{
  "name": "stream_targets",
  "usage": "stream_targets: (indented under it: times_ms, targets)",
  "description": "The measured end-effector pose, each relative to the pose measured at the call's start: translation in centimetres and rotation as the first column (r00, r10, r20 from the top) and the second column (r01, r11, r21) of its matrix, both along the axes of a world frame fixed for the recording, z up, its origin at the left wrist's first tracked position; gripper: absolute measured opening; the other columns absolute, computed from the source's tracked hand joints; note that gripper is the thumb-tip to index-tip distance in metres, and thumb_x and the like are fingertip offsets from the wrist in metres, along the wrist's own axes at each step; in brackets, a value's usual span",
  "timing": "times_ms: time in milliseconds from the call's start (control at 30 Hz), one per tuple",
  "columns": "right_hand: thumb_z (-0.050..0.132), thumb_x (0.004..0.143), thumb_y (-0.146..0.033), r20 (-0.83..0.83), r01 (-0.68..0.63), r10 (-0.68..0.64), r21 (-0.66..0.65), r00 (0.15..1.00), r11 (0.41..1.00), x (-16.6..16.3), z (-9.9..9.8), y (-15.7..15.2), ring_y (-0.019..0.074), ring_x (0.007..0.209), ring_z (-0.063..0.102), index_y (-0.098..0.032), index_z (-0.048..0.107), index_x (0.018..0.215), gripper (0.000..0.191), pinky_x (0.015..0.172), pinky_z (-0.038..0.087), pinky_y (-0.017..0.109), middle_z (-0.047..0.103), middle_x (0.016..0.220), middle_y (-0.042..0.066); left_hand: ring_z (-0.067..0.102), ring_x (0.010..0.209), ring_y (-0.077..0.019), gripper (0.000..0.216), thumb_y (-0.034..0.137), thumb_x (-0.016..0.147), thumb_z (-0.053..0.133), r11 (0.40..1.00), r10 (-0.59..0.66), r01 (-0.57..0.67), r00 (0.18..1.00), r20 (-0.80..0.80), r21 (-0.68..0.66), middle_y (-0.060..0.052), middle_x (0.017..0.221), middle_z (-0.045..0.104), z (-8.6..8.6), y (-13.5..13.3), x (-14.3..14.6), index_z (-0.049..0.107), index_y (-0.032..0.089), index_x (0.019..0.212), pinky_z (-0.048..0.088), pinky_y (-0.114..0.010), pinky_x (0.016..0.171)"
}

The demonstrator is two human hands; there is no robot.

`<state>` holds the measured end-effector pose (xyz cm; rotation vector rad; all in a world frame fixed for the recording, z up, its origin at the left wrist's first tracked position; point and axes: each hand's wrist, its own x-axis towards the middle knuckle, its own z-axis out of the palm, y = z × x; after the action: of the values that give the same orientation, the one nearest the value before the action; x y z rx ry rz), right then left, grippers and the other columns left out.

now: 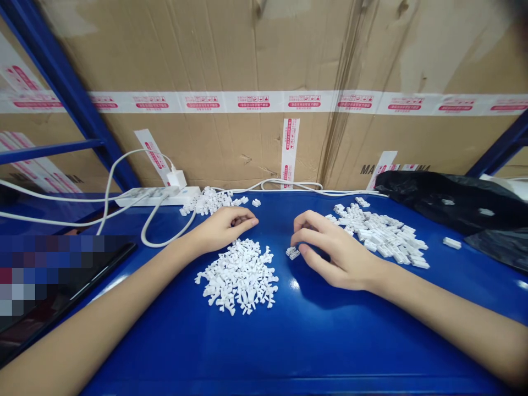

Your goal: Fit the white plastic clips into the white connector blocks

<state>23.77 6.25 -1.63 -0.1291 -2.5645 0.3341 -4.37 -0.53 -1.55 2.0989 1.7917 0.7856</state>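
Note:
My left hand (pixel 231 226) hovers at the far side of a pile of small white plastic pieces (pixel 241 278) with narrow stems. Its fingers curl in toward the thumb; whatever may be between them is hidden. To the right, my right hand (pixel 336 253) is bent over the table with its fingers apart. Just by its thumb and index fingertips lies a small white connector block (pixel 292 253); whether they touch it I cannot tell. Behind that hand spreads a heap of similar white blocks (pixel 385 234). Another small pile of white parts (pixel 210 201) sits beyond my left hand.
A white power strip (pixel 157 196) with a plugged-in charger (pixel 176 179) and looping cables stands at the back left. Black plastic bags (pixel 445 201) lie at the right, near a loose block (pixel 452 243). Taped cardboard (pixel 231 55) rises behind the blue table (pixel 297 346). A dark glossy device (pixel 103 269) is at left.

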Motion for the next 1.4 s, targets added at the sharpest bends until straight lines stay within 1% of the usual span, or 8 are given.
stream_targets:
  times_ms: [100,333,500,667,967,1100,1267,1400]
  targets:
    - [0.046,0.098,-0.020,0.054,0.010,-0.015,0.087,0.998,0.996,0.0,0.0,-0.1,0.0222,0.094,0.057,-0.019,0.065,0.100,0.019,0.085,0.045,0.041,0.059,0.112,0.011,0.059,0.072,-0.0175,0.038,0.050,0.097,0.053,1.000,-0.004,0.004,1.000,-0.001,0.005,-0.004,0.083,0.071,0.0,0.0,0.0,0.073,0.018,0.101,0.044,-0.030,0.067]
    - [0.045,0.096,-0.017,0.017,0.038,-0.041,0.174,0.999,0.984,-0.1,0.1,-1.3,0.0233,0.096,0.057,-0.019,0.063,0.098,0.018,0.083,0.039,0.042,0.061,0.119,0.012,0.057,0.070,-0.0165,0.038,0.050,0.098,0.053,1.000,-0.018,0.018,1.000,-0.005,0.008,-0.003,0.079,0.068,0.0,0.0,-0.1,0.073,0.017,0.101,0.043,-0.030,0.066]
    - [0.042,0.097,-0.017,-0.004,0.087,-0.087,0.128,0.996,0.988,-0.3,0.2,-1.6,0.0232,0.098,0.058,-0.017,0.059,0.106,0.019,0.083,0.038,0.042,0.062,0.116,0.012,0.057,0.069,-0.0162,0.038,0.049,0.097,0.053,1.000,-0.010,0.010,1.000,-0.002,0.007,-0.003,0.078,0.068,-0.1,0.0,-0.1,0.073,0.017,0.100,0.042,-0.030,0.066]
    - [0.041,0.099,-0.018,0.060,0.121,-0.131,0.136,0.990,0.983,-0.4,0.3,-1.7,0.0217,0.095,0.057,-0.018,0.061,0.098,0.020,0.083,0.036,0.042,0.062,0.115,0.011,0.056,0.068,-0.0159,0.037,0.048,0.097,0.053,1.000,-0.007,0.007,1.000,-0.001,0.007,-0.002,0.077,0.067,-0.1,0.0,-0.1,0.073,0.017,0.100,0.042,-0.029,0.065]
    - [0.043,0.099,-0.018,0.095,0.151,-0.164,0.129,0.982,0.980,-0.5,0.3,-1.8,0.0210,0.096,0.058,-0.018,0.060,0.096,0.017,0.083,0.035,0.041,0.061,0.112,0.009,0.057,0.070,-0.0167,0.036,0.048,0.097,0.054,1.000,-0.009,0.009,1.000,-0.004,0.010,-0.003,0.078,0.068,0.1,0.0,0.0,0.073,0.017,0.100,0.042,-0.029,0.066]
    - [0.046,0.096,-0.016,0.053,0.172,-0.179,0.110,0.982,0.979,-0.5,0.3,-1.9,0.0217,0.099,0.058,-0.016,0.058,0.107,0.017,0.083,0.036,0.040,0.062,0.113,0.009,0.056,0.069,-0.0162,0.036,0.047,0.097,0.054,1.000,-0.014,0.014,1.000,-0.006,0.018,-0.003,0.077,0.068,0.1,0.0,0.0,0.073,0.017,0.100,0.042,-0.029,0.066]
    - [0.044,0.099,-0.019,0.092,0.160,-0.172,0.129,0.981,0.979,-0.5,0.4,-2.0,0.0212,0.097,0.058,-0.018,0.063,0.100,0.019,0.083,0.035,0.041,0.061,0.113,0.008,0.057,0.069,-0.0163,0.036,0.047,0.097,0.054,1.000,-0.006,0.006,1.000,-0.007,0.011,-0.003,0.079,0.069,0.0,-0.1,0.0,0.073,0.017,0.100,0.042,-0.029,0.066]
    - [0.047,0.096,-0.017,0.046,0.179,-0.185,0.113,0.982,0.977,-0.5,0.3,-2.0,0.0219,0.098,0.058,-0.017,0.062,0.106,0.018,0.083,0.036,0.041,0.062,0.113,0.009,0.057,0.071,-0.0163,0.036,0.048,0.097,0.054,1.000,-0.009,0.009,1.000,-0.007,0.010,-0.003,0.080,0.069,0.0,0.0,-0.1,0.073,0.017,0.101,0.043,-0.030,0.067]
